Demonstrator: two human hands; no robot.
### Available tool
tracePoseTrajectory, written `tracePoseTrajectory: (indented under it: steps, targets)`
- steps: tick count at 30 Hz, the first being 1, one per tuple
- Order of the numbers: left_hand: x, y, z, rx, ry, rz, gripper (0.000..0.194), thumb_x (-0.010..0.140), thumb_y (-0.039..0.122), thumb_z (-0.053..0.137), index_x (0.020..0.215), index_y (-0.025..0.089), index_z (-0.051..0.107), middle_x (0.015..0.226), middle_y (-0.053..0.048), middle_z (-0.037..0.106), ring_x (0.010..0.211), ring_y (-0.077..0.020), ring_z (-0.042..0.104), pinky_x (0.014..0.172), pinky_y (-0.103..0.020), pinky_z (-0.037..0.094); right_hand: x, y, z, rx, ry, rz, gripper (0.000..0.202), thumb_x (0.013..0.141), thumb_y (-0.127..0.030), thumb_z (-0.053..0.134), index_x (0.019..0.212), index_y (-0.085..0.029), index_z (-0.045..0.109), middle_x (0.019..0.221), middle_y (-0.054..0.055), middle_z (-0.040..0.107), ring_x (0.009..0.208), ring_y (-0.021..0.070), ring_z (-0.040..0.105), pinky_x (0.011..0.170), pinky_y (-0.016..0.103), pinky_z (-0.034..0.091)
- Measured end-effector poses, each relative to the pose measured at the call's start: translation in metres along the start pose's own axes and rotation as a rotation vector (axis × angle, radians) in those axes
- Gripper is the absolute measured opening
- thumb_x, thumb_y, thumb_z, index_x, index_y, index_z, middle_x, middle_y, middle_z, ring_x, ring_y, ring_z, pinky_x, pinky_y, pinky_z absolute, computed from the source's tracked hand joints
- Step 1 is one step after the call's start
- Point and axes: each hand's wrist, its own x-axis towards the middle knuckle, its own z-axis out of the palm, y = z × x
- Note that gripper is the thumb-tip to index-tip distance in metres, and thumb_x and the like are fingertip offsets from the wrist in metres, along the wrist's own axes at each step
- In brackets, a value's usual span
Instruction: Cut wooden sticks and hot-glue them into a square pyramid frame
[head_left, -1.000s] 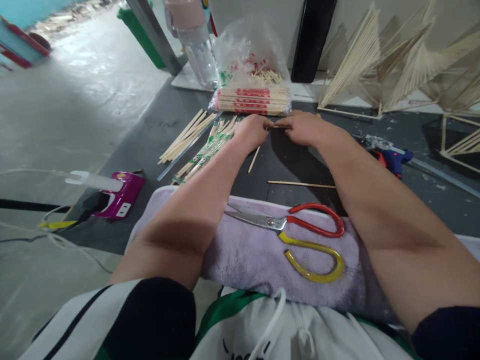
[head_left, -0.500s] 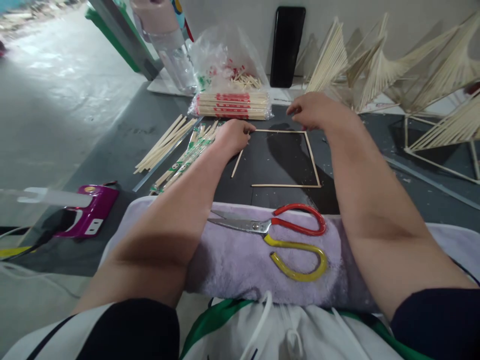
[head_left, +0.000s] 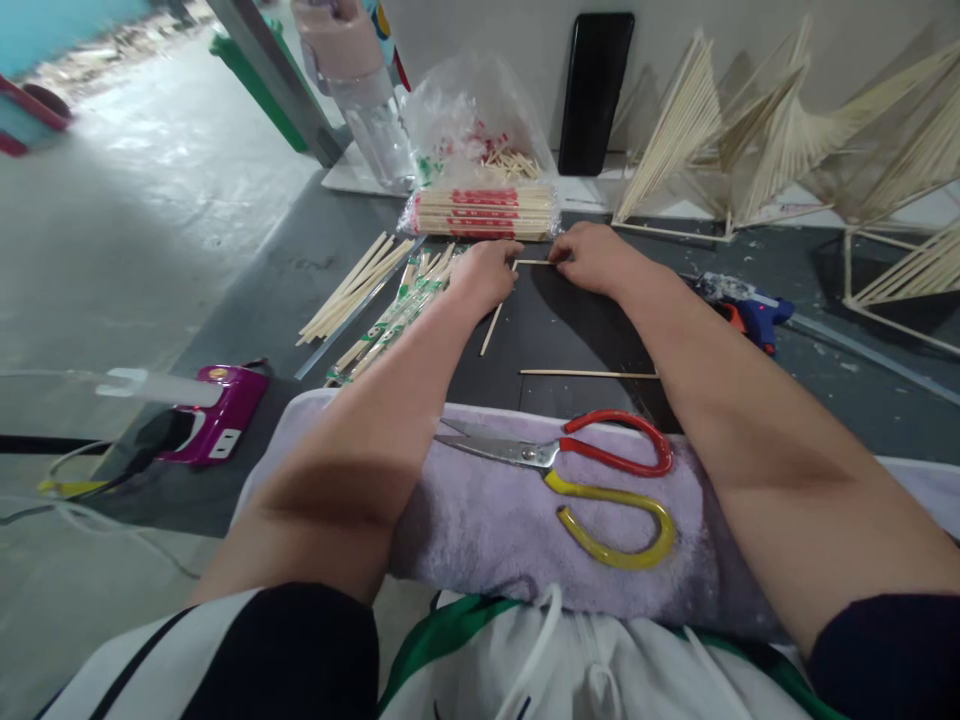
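While a thin stick [head_left: 535,262] spans the gap, both hands touch it

The left hand [head_left: 487,275] curls at one end, the right hand [head_left: 594,258] at the other; whether either pinches, I cannot tell. It lies on the table [head_left: 247,270], before the wrapped chopsticks [head_left: 484,212].

Pale wall [head_left: 495,35], dark gray tabletop [head_left: 247,240], shiny gray floor [head_left: 165,140], seemingly concrete, blurred turquoise patch [head_left: 67,30]
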Motion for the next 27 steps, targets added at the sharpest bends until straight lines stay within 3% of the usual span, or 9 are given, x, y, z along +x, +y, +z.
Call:
tracePoseTrajectory:
  steps: [5, 8, 27]
  targets:
    - [-0.001, 0.002, -0.001, 0.031, 0.016, -0.052, 0.041, 0.09, 0.018, 0.072, 0.13, 0.024, 0.081, 0.125, -0.009, 0.081, 0.119, -0.0268, 0.072, 0.107, -0.036, 0.053, 0.005, 0.007, 0.005, 0.014, 0.017, -0.03, 0.04, 0.095, -0.023, 0.061, 0.127, -0.024, 0.084, 0.132, 0.014, 0.073, 0.124, 0.0347, 0.068, 0.107, 0.046, 0.052]
    - [0.001, -0.001, 0.002, 0.002, 0.041, -0.051, 0.039, 0.088, 0.017, 0.073, 0.126, 0.027, 0.082, 0.129, -0.007, 0.081, 0.122, -0.027, 0.071, 0.11, -0.038, 0.052, 0.006, 0.009, 0.007, 0.005, 0.026, -0.039, 0.04, 0.094, -0.024, 0.061, 0.128, -0.025, 0.084, 0.132, 0.013, 0.074, 0.121, 0.0344, 0.069, 0.107, 0.047, 0.054]
    - [0.003, -0.004, 0.004, -0.055, 0.044, -0.032, 0.036, 0.084, 0.017, 0.072, 0.116, 0.026, 0.085, 0.117, -0.006, 0.083, 0.113, -0.0263, 0.071, 0.108, -0.039, 0.052, 0.008, 0.013, 0.005, 0.03, -0.005, -0.061, 0.039, 0.094, -0.026, 0.063, 0.127, -0.028, 0.084, 0.13, 0.01, 0.077, 0.121, 0.0336, 0.069, 0.104, 0.046, 0.056]
